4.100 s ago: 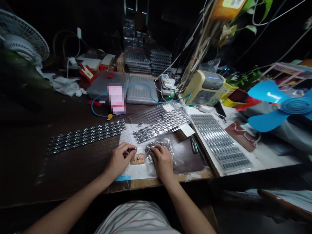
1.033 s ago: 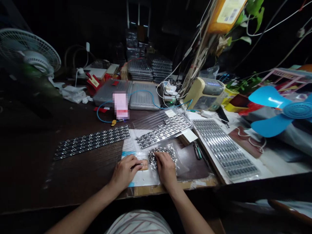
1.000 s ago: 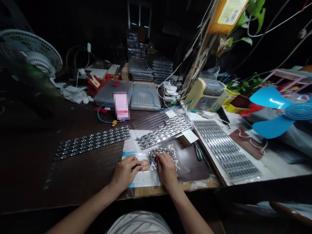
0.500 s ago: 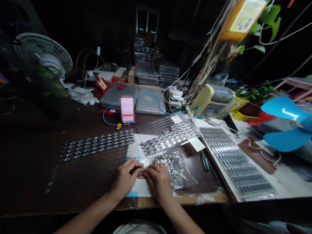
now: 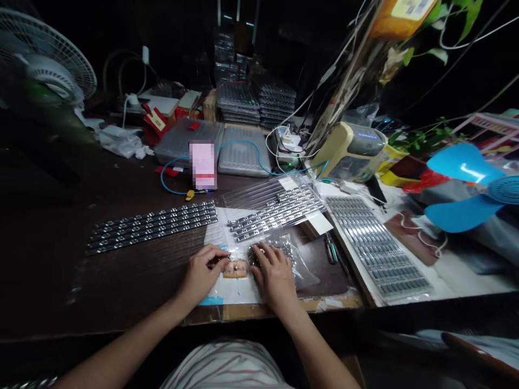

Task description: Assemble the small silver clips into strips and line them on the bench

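Observation:
Beside a small orange-tan block (image 5: pixel 235 273) my left hand (image 5: pixel 203 274) is closed in a pinch. A small dark bit shows between its thumb and fingers, too small to name. My right hand (image 5: pixel 276 276) lies with fingers apart over a pile of small shiny metal parts (image 5: pixel 287 248) on a clear plastic bag (image 5: pixel 306 273); its fingertips touch the pile. The block sits between both hands on a white sheet (image 5: pixel 239 296), with small metal bits on its top.
Rows of metal strips (image 5: pixel 152 228) lie at left. A clear tray (image 5: pixel 279 210) holding similar strips lies ahead. Another filled tray (image 5: pixel 377 246) is at right, near green-handled tools (image 5: pixel 331 249) and a blue fan (image 5: pixel 466 167). A phone-like pink object (image 5: pixel 203 165) stands behind.
My right hand has moved right, off the block and onto the metal parts, its fingers spreading. The left hand stays pinched by the block, now uncovered. The whole view has shifted slightly.

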